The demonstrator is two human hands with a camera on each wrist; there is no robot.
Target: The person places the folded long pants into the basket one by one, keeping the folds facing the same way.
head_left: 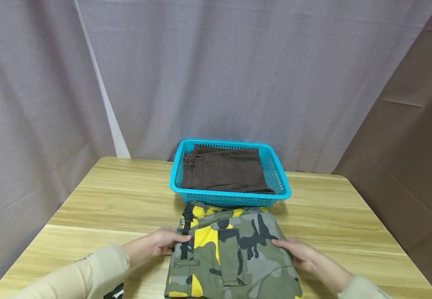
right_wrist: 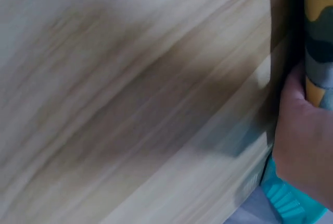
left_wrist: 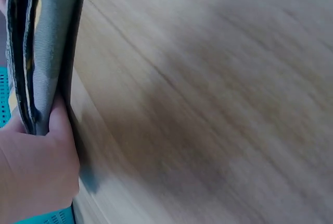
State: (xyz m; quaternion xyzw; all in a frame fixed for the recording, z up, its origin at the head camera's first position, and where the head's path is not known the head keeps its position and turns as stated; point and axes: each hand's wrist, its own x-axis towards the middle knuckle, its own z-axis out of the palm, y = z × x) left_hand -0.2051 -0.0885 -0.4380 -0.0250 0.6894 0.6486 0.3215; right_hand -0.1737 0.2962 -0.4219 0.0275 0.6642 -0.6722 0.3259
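Folded camouflage pants [head_left: 234, 249] in grey, green, black and yellow lie in front of the basket in the head view, a black buckle strap along their left side. My left hand [head_left: 165, 241] grips their left edge, thumb on top and fingers beneath. On the opposite edge my right hand [head_left: 299, 255] holds the cloth the same way. The left wrist view shows the layered edge of the pants [left_wrist: 49, 41] between thumb and fingers. In the right wrist view, the right hand [right_wrist: 304, 135] is at the rolled side of the pants; its fingertips are hidden.
A turquoise plastic basket [head_left: 230, 194] stands at the table's back, holding folded dark brown pants [head_left: 227, 170]. The wooden table [head_left: 118, 199] extends to both sides. Grey curtains [head_left: 238, 74] hang behind it, and a brown cloth [head_left: 406, 137] hangs at the right.
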